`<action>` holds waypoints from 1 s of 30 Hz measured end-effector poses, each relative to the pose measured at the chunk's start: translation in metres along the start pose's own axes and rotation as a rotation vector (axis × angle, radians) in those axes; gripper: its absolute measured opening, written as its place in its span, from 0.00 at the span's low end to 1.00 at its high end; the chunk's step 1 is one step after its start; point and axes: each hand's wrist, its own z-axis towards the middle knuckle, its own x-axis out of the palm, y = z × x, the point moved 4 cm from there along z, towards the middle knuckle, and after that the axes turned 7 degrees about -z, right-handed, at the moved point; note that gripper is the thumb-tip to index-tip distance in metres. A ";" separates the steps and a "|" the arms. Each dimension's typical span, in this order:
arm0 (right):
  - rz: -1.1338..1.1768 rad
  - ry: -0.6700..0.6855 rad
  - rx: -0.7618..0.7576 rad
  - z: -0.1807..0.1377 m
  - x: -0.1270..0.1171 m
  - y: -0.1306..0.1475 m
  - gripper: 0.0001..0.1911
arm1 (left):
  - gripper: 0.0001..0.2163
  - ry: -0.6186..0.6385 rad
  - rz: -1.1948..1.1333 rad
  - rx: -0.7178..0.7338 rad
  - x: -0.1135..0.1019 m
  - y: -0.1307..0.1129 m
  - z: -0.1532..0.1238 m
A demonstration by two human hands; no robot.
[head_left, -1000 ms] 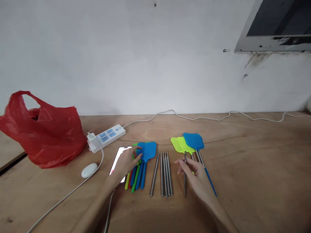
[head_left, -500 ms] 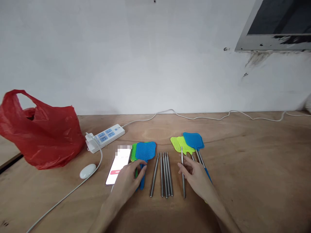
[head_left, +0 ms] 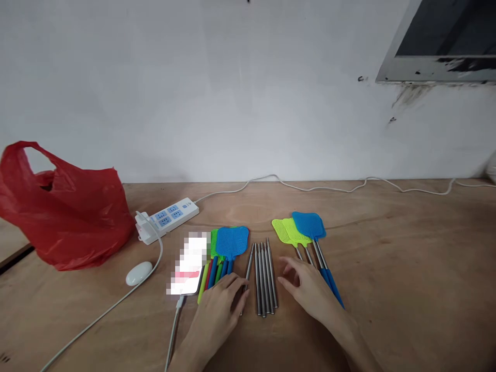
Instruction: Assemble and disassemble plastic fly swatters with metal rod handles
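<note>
Several slim metal rods [head_left: 265, 279] lie side by side in a bundle on the wooden table. One separate metal rod [head_left: 249, 263] rests just to their left, its lower part partly behind my left hand [head_left: 220, 307]. That hand's thumb and index finger are apart at the rod; firm contact is unclear. My right hand [head_left: 306, 284] hovers beside the bundle's right side, fingers curved and apart, holding nothing. Fly swatter heads, blue [head_left: 232, 241] and green [head_left: 214, 242], lie left with coloured handles [head_left: 212, 273]. Blue [head_left: 309, 225] and yellow-green fly swatters [head_left: 284, 231] lie right.
A lit phone [head_left: 189, 266] with a cable lies left of the swatters. Behind it are a white power strip [head_left: 174, 217] and a white mouse-shaped object [head_left: 139, 273]. A red plastic bag [head_left: 73, 217] stands far left. A thin white cord [head_left: 321, 188] runs along the wall.
My right hand has let go of a metal rod, which now lies with the bundle. My left hand has moved right and nearer me, from the swatter handles to the separate rod.
</note>
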 end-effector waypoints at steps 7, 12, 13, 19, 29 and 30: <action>-0.020 0.117 -0.039 -0.001 0.001 0.008 0.12 | 0.15 0.001 -0.036 0.064 0.010 -0.003 -0.005; -0.043 0.137 -0.073 -0.001 -0.001 0.014 0.10 | 0.19 0.011 -0.037 0.101 0.007 -0.009 -0.006; -0.044 0.137 -0.077 -0.001 -0.001 0.014 0.11 | 0.20 0.014 -0.039 0.112 0.007 -0.008 -0.007; -0.051 0.090 -0.088 -0.001 0.005 0.008 0.13 | 0.27 0.023 -0.039 0.145 0.014 0.002 -0.014; -0.226 0.035 0.081 -0.006 0.015 0.012 0.03 | 0.31 0.028 -0.028 0.123 0.018 0.002 -0.009; -0.268 0.028 0.090 -0.007 0.016 0.013 0.02 | 0.30 0.023 -0.030 0.125 0.019 0.002 -0.010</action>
